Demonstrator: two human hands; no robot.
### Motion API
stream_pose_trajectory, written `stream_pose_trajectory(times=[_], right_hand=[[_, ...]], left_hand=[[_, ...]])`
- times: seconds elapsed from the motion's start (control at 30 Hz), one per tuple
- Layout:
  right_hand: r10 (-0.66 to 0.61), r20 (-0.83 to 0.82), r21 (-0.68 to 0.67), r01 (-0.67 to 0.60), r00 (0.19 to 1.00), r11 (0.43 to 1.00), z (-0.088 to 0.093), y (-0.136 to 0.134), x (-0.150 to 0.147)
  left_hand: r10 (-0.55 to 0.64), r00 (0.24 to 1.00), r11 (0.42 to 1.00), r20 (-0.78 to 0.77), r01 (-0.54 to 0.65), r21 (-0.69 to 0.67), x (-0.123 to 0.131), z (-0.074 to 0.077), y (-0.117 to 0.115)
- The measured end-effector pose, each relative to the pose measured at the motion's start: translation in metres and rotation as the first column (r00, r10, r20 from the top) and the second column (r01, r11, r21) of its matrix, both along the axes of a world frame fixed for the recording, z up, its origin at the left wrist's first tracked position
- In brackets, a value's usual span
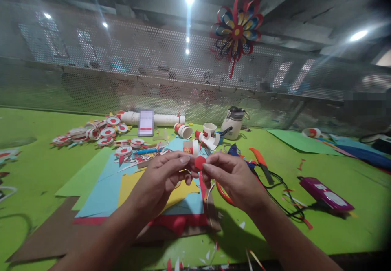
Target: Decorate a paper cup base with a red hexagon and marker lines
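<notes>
Being held in the head view: one red piece, small, flat, many-sided, raised above the paper stack between both hands. By the right hand, its right edge is pinched narrowly between thumb and fingers. By the left hand, its left edge is met with bunched fingertips; whether a firm pinch is made there cannot be told.

Step in hand, as judged: the piece is being handled at the fingertips, apart from the table. For the next move, a light, edge-only touch is judged to be called for, the stuff seeming thin and easily creased; before any setting down, one side would have to be loosened.

Below the hands: yellow sheet, blue sheet, green sheet, red sheet and brown board, overlapped. Beyond: one cup, near the fingers; white discs with red centres, heaped to the left; white tube, laid flat; phone, propped before it; flask, upright.

To the right: cutter, orange and black; black cord, loosely looped; purple device.

Overhead: paper flower, hung before the mesh.
</notes>
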State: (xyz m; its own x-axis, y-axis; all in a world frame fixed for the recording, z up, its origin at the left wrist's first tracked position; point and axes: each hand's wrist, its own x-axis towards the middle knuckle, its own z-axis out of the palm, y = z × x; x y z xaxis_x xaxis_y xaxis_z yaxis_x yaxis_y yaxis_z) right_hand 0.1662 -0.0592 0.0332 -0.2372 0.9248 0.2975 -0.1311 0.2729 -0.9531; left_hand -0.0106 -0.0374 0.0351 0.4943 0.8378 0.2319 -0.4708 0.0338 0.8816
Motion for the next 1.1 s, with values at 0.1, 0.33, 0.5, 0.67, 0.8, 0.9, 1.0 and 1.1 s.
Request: stream_pose_trajectory(times=[0.1, 0.33, 0.5, 0.67, 0.8, 0.9, 1.0, 1.1], right_hand=[[-0.005, -0.002, -0.004, 0.005, 1.0, 1.0, -0.001, 0.0, 0.0], [0.014, -0.002, 0.008, -0.014, 1.0, 1.0, -0.004, 0.004, 0.002], [-0.065, -0.03, -0.01, 0.065, 0.997, 0.998, -0.011, 0.007, 0.007], [-0.063, -0.006, -0.026, 0.063, 0.998, 0.998, -0.017, 0.008, 0.01], [-0.051, 0.002, -0.027, 0.051, 0.999, 0.998, -0.018, 0.007, 0.008], [-0.051, -0.002, -0.029, 0.051, 0.999, 0.998, -0.017, 0.005, 0.007], [-0.052, -0.012, -0.022, 0.052, 0.999, 0.998, -0.017, 0.004, 0.006], [-0.061, -0.003, 0.014, 0.061, 0.998, 0.998, -0.015, 0.003, 0.004]], left_hand=[[0.017, 1.0, 1.0, -0.025, -0.017, 0.02, 0.002, -0.003, 0.0], [0.06, 0.995, 0.998, -0.074, -0.062, -0.029, 0.003, -0.007, 0.003], [0.061, 0.997, 0.99, -0.038, -0.065, -0.128, 0.001, -0.005, 0.004], [0.064, 0.998, 0.987, -0.02, -0.066, -0.145, 0.001, -0.006, 0.006], [0.064, 0.998, 0.988, -0.017, -0.066, -0.142, 0.001, -0.006, 0.006], [0.059, 0.998, 0.988, -0.031, -0.063, -0.144, 0.001, -0.006, 0.006], [0.055, 0.997, 0.988, -0.052, -0.062, -0.141, 0.001, -0.005, 0.006], [0.044, 0.996, 0.99, -0.078, -0.055, -0.132, 0.003, -0.006, 0.005]])
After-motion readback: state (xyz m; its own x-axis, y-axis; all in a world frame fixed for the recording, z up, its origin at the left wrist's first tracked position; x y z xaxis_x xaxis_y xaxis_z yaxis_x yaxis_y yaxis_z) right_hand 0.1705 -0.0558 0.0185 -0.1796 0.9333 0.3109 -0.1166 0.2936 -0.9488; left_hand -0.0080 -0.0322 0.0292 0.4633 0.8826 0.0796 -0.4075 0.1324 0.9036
